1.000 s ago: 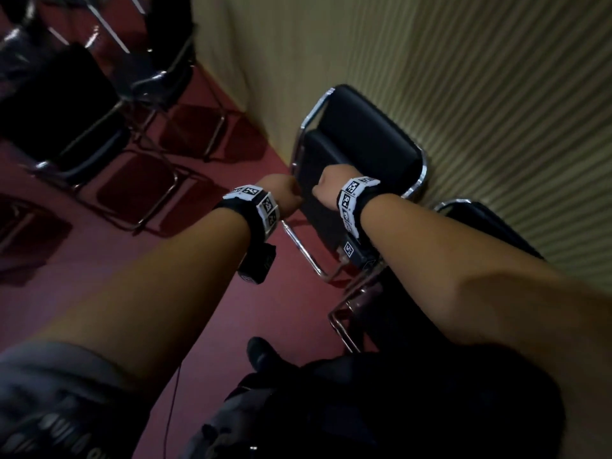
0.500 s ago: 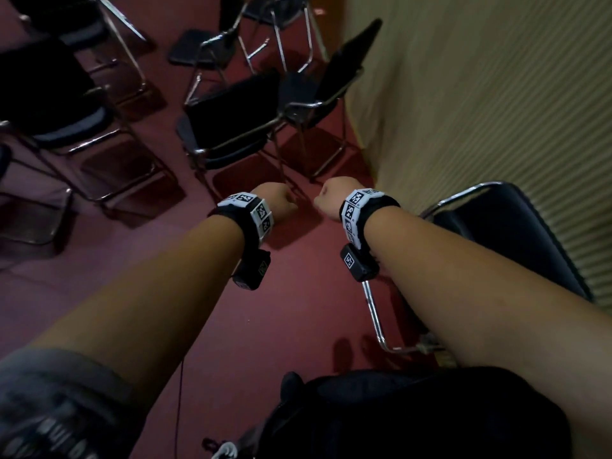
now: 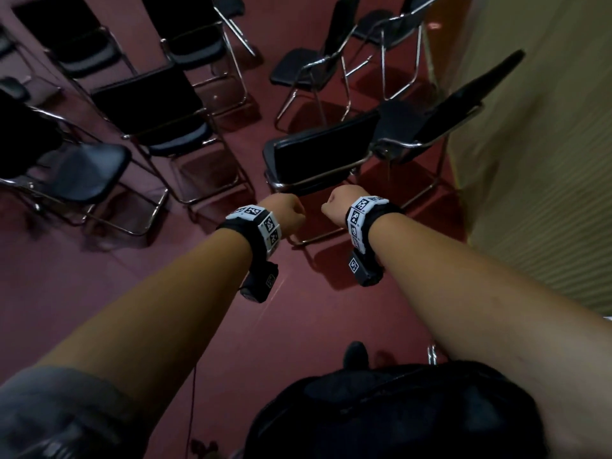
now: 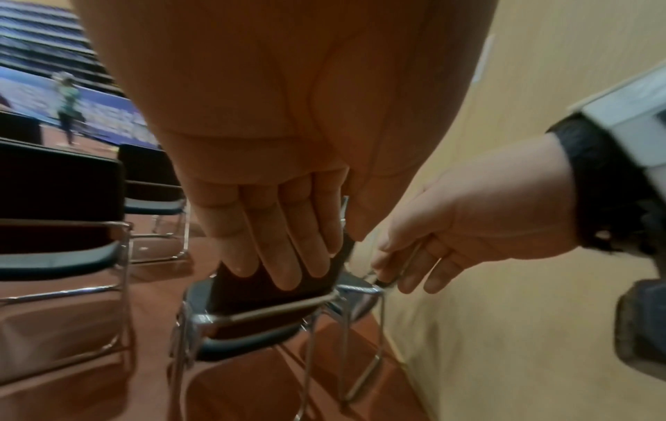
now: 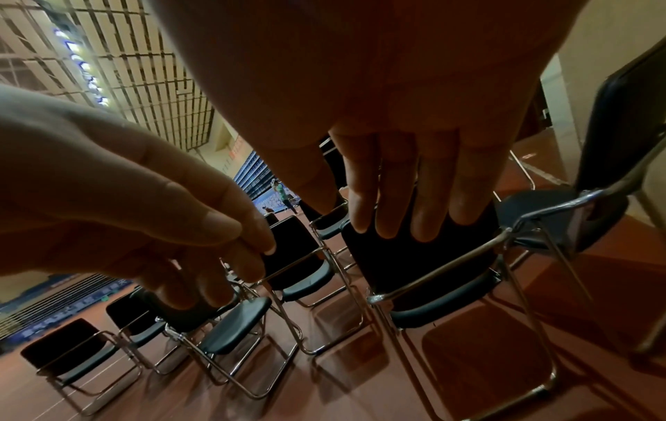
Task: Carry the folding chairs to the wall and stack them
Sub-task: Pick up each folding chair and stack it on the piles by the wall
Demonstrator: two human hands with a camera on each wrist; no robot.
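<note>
Both hands are empty, fingers straight and loose: left hand (image 3: 287, 212), right hand (image 3: 337, 205). The nearest folding chair (image 3: 323, 154) stands unfolded at twelve o'clock, the wall (image 3: 536, 160) at three. Probably best: grip the backrest's top rail evenly, fold, then lift.

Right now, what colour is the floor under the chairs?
Dark red to maroon floor, seen best in the head view; it looks browner in the wrist views.

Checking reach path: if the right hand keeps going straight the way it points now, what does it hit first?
Most likely the backrest of the nearest black folding chair, directly ahead of the right hand. The right wrist view shows relaxed fingers empty in front of it. Depth is unclear.
</note>
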